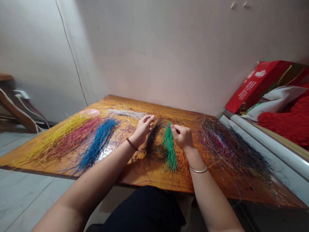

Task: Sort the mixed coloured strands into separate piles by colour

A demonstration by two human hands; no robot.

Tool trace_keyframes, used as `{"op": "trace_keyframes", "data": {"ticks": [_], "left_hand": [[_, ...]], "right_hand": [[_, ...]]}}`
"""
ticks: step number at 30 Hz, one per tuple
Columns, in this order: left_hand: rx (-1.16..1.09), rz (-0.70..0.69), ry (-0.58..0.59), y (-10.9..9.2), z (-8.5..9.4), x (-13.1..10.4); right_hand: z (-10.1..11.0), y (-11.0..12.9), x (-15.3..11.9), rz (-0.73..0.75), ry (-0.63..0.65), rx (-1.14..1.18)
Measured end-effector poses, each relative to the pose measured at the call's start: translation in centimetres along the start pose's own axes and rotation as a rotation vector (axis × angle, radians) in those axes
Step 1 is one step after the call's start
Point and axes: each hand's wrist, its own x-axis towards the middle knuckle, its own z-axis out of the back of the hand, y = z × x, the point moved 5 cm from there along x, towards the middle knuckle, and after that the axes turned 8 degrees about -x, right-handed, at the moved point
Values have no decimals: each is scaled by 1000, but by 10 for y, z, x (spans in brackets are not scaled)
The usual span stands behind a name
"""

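Observation:
My left hand [144, 126] is closed in a pinch above the white bundle's right end and the black wires [151, 141]. To its right, my right hand [182, 136] pinches just over the top of the green wire bundle [171, 153]. A thin dark wire [162, 122] seems to run between the two pinches, though it is too fine to follow fully. The white wire bundle [127, 112] lies behind my left hand. Orange wires [184, 161] show partly under my right wrist.
On the wooden table [135, 175] lie yellow [58, 132], pink [74, 138] and blue wires [98, 143] at left. A tangled mixed-colour wire pile [231, 148] spreads at right. Beyond it are a white roll [267, 138], a red box [251, 85] and red fluffy material [287, 119]. A wall stands behind.

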Motion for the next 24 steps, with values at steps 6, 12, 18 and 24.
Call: {"op": "trace_keyframes", "data": {"ticks": [6, 12, 18, 24], "left_hand": [[33, 37, 45, 2, -5, -2], [124, 69, 125, 11, -9, -6], [119, 127, 181, 17, -14, -10], [92, 153, 224, 19, -16, -10]], "right_hand": [[-1, 1, 0, -3, -1, -6], [-2, 3, 0, 9, 9, -11], [-3, 5, -1, 21, 9, 14], [-6, 6, -1, 8, 10, 33]]}}
